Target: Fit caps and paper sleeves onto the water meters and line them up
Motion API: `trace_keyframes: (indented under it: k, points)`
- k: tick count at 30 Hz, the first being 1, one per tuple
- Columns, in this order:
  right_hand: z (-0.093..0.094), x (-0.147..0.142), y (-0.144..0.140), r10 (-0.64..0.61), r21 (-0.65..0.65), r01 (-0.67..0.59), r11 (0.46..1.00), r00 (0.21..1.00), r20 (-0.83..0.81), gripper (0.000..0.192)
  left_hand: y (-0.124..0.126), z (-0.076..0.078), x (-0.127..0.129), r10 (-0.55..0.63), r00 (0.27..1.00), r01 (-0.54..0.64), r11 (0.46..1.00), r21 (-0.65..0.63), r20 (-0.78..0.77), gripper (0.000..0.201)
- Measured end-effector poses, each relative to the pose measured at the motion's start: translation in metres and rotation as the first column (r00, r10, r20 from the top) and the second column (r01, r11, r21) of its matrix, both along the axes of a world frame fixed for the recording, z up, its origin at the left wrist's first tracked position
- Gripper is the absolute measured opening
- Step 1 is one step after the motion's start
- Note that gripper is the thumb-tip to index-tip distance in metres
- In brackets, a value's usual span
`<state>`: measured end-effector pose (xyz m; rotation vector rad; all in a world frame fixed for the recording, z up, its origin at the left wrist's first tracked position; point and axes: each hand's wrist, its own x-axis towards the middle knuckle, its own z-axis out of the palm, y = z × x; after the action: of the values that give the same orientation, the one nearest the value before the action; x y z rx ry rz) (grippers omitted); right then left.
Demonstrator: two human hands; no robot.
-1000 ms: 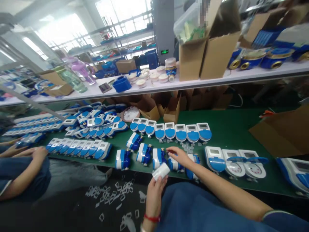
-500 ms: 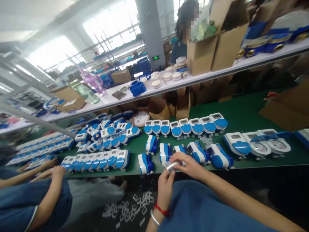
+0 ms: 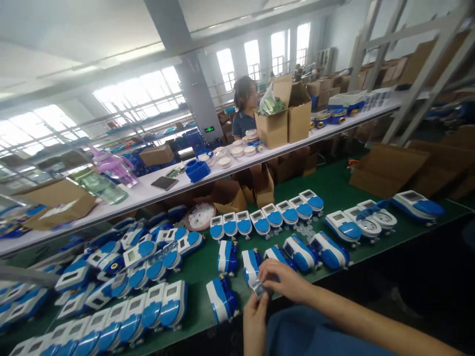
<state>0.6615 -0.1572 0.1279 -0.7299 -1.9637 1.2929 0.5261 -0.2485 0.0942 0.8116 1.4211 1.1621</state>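
In front of my body, at the near edge of the green bench, both hands meet on a small shiny, silvery-clear piece [image 3: 257, 287] whose kind I cannot make out. My left hand [image 3: 255, 310] grips it from below between thumb and fingers. My right hand [image 3: 279, 278] is closed at its upper side, fingertips bent down onto it. Just behind the hands lies a blue-and-white water meter [image 3: 249, 264] on its side, partly covered by them. To the left another tipped water meter [image 3: 221, 299] rests, and to the right a further water meter [image 3: 329, 249].
A row of upright meters [image 3: 261, 222] stands behind, beside scattered clear discs [image 3: 305, 229]. More meters [image 3: 129, 316] crowd the left side. A round tray [image 3: 188, 225] holds white pieces. Above runs a shelf [image 3: 148, 194] with a cardboard box [image 3: 272, 129]; a person [image 3: 243, 116] is beyond it.
My view has swung to the right and shifted, so the co-worker at the left is out of sight. Both hands still hold the silvery piece, which now sits more tilted between the fingers.
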Motion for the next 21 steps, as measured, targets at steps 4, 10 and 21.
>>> trace_keyframes:
  k: [4, 10, 21]
  points:
    - [0.001, -0.004, 0.008, 0.061, 0.109, -0.065, 0.992, 0.997, 0.04, 0.003, 0.002, 0.004, 0.003, 0.049, 0.994, -0.051, 0.998, 0.024, 0.097, 0.038]
    - [-0.01, -0.006, 0.029, 0.149, 0.134, -0.155, 0.979, 0.987, 0.052, 0.015, 0.011, 0.007, 0.012, 0.16, 0.969, -0.179, 0.98, 0.088, 0.189, 0.036]
    - [-0.031, 0.017, 0.07, 0.275, 0.143, -0.283, 0.949, 0.959, 0.071, 0.018, 0.031, -0.017, 0.05, 0.315, 0.944, -0.323, 0.943, 0.077, 0.098, 0.037]
